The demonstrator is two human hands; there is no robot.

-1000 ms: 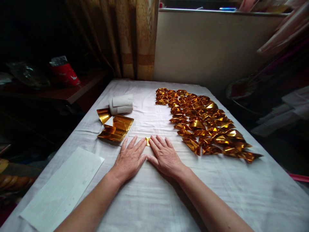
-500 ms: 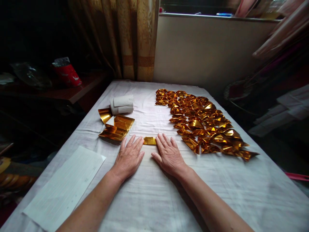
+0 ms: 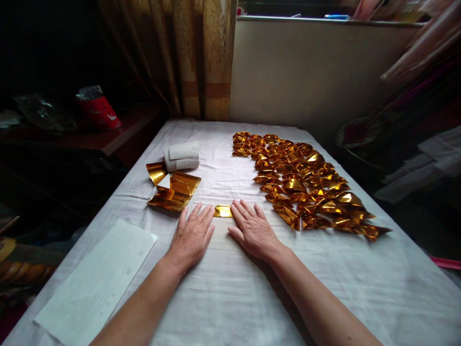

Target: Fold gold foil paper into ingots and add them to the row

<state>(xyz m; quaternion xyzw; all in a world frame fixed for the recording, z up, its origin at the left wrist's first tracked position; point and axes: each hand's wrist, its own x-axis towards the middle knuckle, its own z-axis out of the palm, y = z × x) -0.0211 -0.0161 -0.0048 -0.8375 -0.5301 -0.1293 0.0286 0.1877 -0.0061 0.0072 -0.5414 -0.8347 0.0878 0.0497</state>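
A narrow folded strip of gold foil paper (image 3: 223, 211) lies flat on the white cloth between my hands. Its left end is under the fingertips of my left hand (image 3: 192, 231), which lies flat with fingers stretched out. Over the right end rest the fingers of my right hand (image 3: 254, 229), also flat and palm down. Both ends of the strip are covered by fingers. Just beyond my left hand are loose gold foil sheets (image 3: 180, 190), curled and partly overlapping. Right of my right hand, rows of folded gold foil pieces (image 3: 293, 185) cover the cloth.
A white paper roll (image 3: 182, 156) stands behind the loose sheets. At the left edge of the cloth-covered table (image 3: 230, 307) lies a pale printed paper (image 3: 97, 278). A red container (image 3: 99, 110) sits on a dark side table. A gold curtain (image 3: 201, 57) hangs behind.
My hands stay flat on the foil strip and have barely shifted. The view has moved very slightly.
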